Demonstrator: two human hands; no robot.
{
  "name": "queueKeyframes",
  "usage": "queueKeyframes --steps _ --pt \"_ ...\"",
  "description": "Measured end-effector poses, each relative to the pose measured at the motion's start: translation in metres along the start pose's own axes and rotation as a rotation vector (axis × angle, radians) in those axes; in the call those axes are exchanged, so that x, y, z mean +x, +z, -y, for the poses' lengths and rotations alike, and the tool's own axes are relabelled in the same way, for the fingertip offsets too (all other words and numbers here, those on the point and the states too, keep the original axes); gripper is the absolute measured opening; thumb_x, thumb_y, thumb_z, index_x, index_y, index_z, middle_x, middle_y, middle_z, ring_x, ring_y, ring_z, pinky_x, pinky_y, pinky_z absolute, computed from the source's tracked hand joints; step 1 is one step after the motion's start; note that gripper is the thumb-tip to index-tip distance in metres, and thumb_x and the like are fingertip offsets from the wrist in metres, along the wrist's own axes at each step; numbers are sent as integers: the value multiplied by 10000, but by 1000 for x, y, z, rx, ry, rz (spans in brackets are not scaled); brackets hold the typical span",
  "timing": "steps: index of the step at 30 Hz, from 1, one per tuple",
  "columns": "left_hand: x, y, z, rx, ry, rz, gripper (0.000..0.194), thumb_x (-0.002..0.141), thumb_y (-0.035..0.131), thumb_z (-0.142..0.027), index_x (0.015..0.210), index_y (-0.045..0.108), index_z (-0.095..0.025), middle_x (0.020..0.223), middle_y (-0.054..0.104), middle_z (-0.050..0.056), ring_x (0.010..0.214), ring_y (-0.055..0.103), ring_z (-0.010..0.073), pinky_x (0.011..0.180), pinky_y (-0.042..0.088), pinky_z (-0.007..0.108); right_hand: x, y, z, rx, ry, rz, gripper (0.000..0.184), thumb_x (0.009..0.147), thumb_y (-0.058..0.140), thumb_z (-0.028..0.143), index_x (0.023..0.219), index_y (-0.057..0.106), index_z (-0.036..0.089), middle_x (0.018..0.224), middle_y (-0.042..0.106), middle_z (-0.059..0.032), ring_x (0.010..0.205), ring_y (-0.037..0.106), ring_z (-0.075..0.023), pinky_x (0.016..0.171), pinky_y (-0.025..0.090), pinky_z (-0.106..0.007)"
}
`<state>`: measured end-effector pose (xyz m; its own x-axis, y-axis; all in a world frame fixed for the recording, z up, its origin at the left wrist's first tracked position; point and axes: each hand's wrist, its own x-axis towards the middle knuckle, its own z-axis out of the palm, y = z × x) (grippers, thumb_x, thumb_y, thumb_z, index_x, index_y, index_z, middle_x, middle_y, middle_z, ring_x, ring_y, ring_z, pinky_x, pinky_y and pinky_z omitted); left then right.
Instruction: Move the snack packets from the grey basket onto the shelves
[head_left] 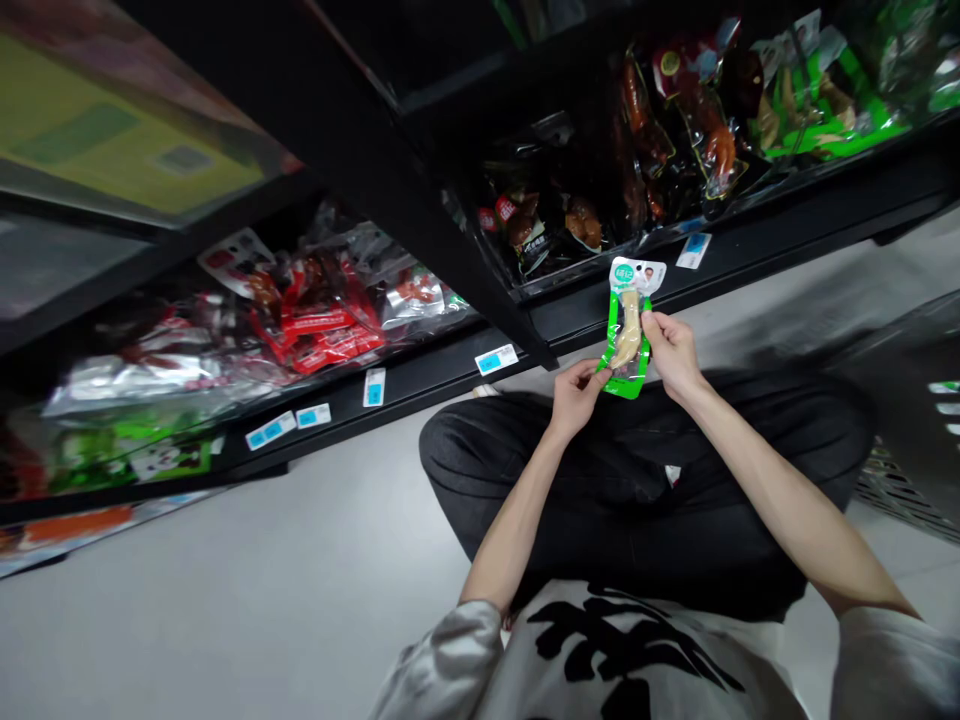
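Clock directions are taken from the green-edged packet (616, 382), which is held in both hands above the crossed dark trousers (615, 490), just clear of the shelf edge (574, 315) in the view. The left hand (576, 395) pinches the film between thumb and forefinger at the packet's eight o'clock, its other fingers curled together. The right hand (673, 350) pinches the side edge at three o'clock, thumb toward the viewer; how far its fingers reach behind cannot be told. Gripping opposite edges appears to keep the front flat, stretched and uncovered, with print and pale contents (628, 328) facing the wearer. The long axis runs nearly twelve to six, the white header at the top leaning slightly toward one; the contents lie along it, their lower end bending toward seven. Similar green packs (832, 110) stand at two o'clock and red packs (322, 320) lie at nine, probably kept from sliding out by the shelf's front lip. A price label (694, 250) sits on that lip between one and two, presumably to face shoppers. A slotted basket (900, 400) stands near the right knee, toward four.
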<state>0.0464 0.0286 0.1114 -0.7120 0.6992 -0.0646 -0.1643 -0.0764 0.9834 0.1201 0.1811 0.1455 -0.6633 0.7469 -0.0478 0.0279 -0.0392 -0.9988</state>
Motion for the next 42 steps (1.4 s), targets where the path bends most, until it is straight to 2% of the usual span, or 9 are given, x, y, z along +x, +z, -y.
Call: queueKeyframes --steps 11,18,21,27,29,31,34,37,42 --pt "1 -3 -7 1 10 -32 370 662 884 -459 797 674 -185 569 533 -80 536 469 77 582 401 229 0 -1 1 -14 -18 -38 522 865 597 686 684 571 196 615 464 19 569 385 -112 521 295 -260" --pt "-1 0 -11 -46 -1 -6 526 624 915 -446 861 498 -231 677 559 -80 607 529 96 623 429 227 1 -3 1 -91 -73 -65 504 892 564 672 719 597 200 622 470 15 573 396 -117 517 301 -260" --pt "-1 1 -7 13 17 -44 514 656 899 -440 878 484 -233 779 548 -55 684 553 108 626 425 220 2 -4 -2 -90 -92 -82 481 901 575 644 716 591 200 601 452 23 543 367 -107 506 286 -260" --pt "-1 0 -1 144 22 -76 321 839 742 -464 793 564 -201 716 525 -35 614 495 105 578 403 230 1 -4 -4 -111 -61 -47 432 882 615 626 752 608 213 560 447 30 517 397 -116 505 331 -267" --pt "-1 -1 -2 198 74 -112 278 848 736 -450 842 613 -201 844 611 11 748 588 141 635 456 240 1 -3 -3 -92 -48 -45 416 878 621 619 775 618 216 570 475 27 526 431 -123 515 373 -271" --pt "-1 -2 -6 251 165 -117 295 810 781 -442 947 666 -207 1102 648 79 1003 638 208 736 509 273 1 -3 -3 -59 -40 -48 397 875 630 602 788 624 215 586 509 23 534 462 -127 529 415 -277" --pt "-1 -3 -12 307 302 -57 571 692 884 -435 1184 668 -240 1403 557 135 1306 539 308 962 515 392 2 -2 -6 -30 -26 -48 371 865 652 570 788 631 208 593 546 20 535 496 -128 543 449 -283" --pt "-3 -2 -16 376 384 19 801 636 926 -406 1354 592 -281 1506 504 137 1412 449 348 1150 379 517 1 0 -7 -29 -17 -19 351 852 674 542 788 641 199 581 567 20 522 510 -127 548 465 -286" --pt "-6 1 -17 447 406 167 843 715 883 -340 1461 491 -295 1622 362 135 1489 341 369 1208 276 594 -3 4 0 43 48 68 335 823 702 533 824 624 207 654 650 5 586 583 -141 622 527 -306"
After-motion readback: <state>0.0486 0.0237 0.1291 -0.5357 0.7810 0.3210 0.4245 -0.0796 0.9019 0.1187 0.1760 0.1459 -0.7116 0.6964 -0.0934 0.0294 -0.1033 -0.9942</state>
